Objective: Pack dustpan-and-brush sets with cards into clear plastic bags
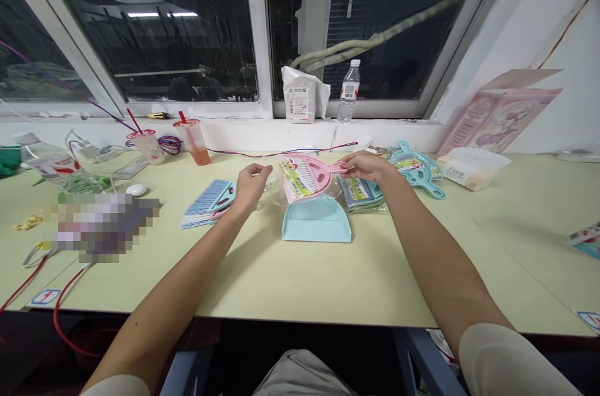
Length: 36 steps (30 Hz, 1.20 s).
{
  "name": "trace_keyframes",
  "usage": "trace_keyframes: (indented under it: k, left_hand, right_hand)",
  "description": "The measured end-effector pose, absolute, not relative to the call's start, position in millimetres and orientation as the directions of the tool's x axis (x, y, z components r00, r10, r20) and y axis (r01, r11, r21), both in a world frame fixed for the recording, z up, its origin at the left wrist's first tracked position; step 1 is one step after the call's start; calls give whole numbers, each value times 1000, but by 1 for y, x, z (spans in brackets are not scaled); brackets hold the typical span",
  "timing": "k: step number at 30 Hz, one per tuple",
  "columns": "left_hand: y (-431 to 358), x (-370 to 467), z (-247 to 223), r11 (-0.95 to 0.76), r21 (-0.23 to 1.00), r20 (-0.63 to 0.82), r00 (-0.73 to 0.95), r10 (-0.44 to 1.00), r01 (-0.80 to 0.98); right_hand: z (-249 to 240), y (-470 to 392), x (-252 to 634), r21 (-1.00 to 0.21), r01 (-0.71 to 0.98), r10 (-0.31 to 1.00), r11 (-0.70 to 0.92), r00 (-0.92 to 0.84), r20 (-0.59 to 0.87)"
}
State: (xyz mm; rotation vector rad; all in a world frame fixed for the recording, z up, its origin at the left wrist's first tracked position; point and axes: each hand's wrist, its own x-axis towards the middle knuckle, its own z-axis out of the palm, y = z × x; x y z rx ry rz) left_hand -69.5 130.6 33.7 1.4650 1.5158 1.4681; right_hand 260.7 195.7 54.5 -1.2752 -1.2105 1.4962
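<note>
My right hand pinches the handle end of a pink dustpan and brush set, which carries a green-and-white label card and is held up over the table. Just left of the set is my left hand, thumb and fingers pressed together; whatever may be in that pinch is too small to make out. Below the set lies a light-blue dustpan, its handle end hidden. Clear plastic wrap shows behind the pink set. Brushes with blue bristles rest beside my left forearm.
Packaged blue dustpan sets lie behind my right wrist, near a tissue pack and a pink box. Two drink cups, a large bottle and a blurred object stand left. A water bottle is on the sill.
</note>
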Motion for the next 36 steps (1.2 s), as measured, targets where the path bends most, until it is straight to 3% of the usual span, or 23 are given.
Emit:
trace_keyframes:
  k: [4, 10, 27, 36]
  left_hand:
    - [126, -63, 33, -131, 911, 211, -169, 963, 391]
    - [129, -62, 26, -52, 940, 105, -142, 984, 338]
    - [129, -64, 23, -13, 876, 111, -176, 978, 482]
    - [136, -69, 22, -9, 939, 85, -206, 975, 344]
  right_hand:
    - [55, 194, 250, -985, 3, 975, -171, -140, -170]
    - [52, 192, 239, -988, 18, 979, -151, -136, -152]
    - [59, 182, 227, -986, 32, 974, -164, -155, -167]
    - [53, 189, 233, -986, 17, 973, -163, -165, -164]
